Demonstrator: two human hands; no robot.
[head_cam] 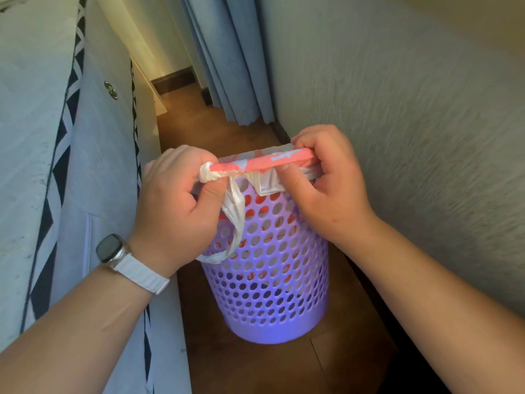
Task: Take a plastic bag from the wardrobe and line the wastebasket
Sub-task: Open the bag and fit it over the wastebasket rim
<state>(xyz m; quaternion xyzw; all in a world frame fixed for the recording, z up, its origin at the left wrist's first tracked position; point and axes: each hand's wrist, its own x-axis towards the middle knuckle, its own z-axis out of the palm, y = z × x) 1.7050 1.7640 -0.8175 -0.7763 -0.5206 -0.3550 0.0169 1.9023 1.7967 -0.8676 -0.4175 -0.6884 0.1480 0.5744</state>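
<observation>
Plastic bag (261, 162) stretches sideways across wastebasket (270, 294) rim — left hand (176, 206), right hand (326, 186) fingers pinching its ends.

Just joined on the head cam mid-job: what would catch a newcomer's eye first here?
The purple perforated wastebasket stands centre frame on the wooden floor, in the gap between a bed on the left and a wall on the right. At its rim, the left hand and right hand each grip the red-and-white plastic bag, pulled taut between them, one handle dangling outside.
</observation>
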